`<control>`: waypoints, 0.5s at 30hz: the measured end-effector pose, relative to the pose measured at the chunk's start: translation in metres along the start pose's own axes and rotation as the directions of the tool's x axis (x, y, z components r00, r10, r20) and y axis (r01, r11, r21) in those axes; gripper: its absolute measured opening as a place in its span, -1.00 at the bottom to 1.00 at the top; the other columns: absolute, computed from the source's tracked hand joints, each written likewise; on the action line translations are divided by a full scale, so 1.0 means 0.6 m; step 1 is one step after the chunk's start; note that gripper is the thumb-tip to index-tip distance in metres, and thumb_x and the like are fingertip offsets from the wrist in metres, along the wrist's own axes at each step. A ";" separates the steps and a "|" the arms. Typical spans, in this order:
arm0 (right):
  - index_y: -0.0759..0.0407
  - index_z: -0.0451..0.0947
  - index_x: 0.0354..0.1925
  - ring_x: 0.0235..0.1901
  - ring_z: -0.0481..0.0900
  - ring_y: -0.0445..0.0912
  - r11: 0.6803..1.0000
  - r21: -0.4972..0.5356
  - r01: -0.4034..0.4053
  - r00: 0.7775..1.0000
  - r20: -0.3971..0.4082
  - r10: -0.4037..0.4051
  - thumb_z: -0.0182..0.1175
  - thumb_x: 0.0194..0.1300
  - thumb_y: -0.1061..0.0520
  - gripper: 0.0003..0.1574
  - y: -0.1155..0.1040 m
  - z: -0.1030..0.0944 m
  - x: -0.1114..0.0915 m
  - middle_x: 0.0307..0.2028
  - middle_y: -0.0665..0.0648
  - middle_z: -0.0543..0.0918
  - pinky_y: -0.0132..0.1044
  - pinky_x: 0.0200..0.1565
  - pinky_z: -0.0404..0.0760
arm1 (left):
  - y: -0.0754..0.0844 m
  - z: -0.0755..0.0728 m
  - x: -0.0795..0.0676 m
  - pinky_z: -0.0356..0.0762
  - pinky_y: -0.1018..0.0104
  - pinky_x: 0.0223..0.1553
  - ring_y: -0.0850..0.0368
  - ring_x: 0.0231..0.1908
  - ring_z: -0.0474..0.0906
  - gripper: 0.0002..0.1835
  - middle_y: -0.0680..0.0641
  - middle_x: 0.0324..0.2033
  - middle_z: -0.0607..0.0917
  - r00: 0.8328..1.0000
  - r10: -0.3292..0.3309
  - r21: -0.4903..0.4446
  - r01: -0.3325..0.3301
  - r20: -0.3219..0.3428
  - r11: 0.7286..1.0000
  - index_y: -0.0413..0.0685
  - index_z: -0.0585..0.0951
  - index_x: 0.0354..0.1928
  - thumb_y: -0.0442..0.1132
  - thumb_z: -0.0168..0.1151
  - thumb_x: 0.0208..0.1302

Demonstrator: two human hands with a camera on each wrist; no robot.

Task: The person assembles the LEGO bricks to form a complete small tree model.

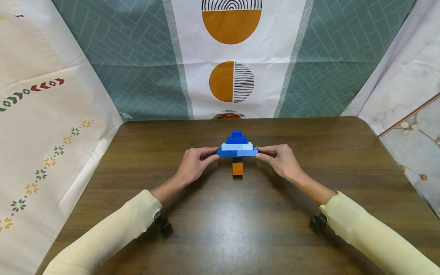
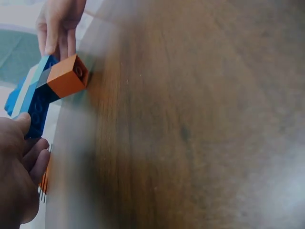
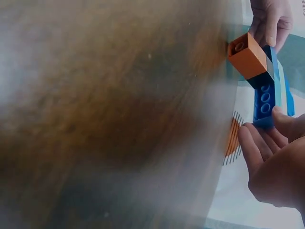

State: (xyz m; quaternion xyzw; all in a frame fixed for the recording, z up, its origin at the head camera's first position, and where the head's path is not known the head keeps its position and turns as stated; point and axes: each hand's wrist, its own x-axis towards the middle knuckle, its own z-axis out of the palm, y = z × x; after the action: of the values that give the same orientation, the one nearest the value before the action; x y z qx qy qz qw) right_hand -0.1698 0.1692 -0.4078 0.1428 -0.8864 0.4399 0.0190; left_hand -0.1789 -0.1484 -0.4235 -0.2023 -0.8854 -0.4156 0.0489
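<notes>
A toy brick model stands at mid-table in the head view, with stepped layers of blue bricks [image 1: 227, 153] narrowing to a small top. Below them come a dark brick [image 1: 237, 159] and an orange stem [image 1: 237, 169]. My left hand [image 1: 195, 163] pinches the left end of the widest blue layer between thumb and fingers. At the opposite end, my right hand [image 1: 282, 160] grips the same layer. Hollow undersides of the blue bricks [image 2: 38, 112] show in the left wrist view. The orange stem [image 3: 249, 58] juts out between both hands in the right wrist view.
The brown wooden table [image 1: 233, 214] has its far edge close behind the model. Patterned cloth [image 1: 137, 57] hangs behind it, with pale cloths on both sides. Black wrist devices [image 1: 163, 223] sit at the cream sleeves [image 1: 117, 225].
</notes>
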 end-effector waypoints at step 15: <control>0.34 0.72 0.16 -0.06 0.82 0.11 0.979 0.134 -0.152 0.988 0.036 0.148 0.37 0.48 0.17 -0.62 0.008 0.014 0.029 -0.01 0.36 0.78 -0.07 0.01 0.75 | -0.014 0.011 0.021 0.64 -0.01 0.19 0.00 0.13 0.73 -0.66 -0.05 0.05 0.81 0.995 -0.100 0.043 0.100 0.001 0.994 -0.03 0.79 0.17 -0.06 0.39 0.49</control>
State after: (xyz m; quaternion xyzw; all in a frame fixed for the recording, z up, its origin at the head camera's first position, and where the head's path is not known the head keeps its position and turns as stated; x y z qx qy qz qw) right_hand -0.1870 0.1614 -0.4136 0.0822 -0.8628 0.4976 -0.0354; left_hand -0.1933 -0.1439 -0.4304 -0.1572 -0.9031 -0.3984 0.0309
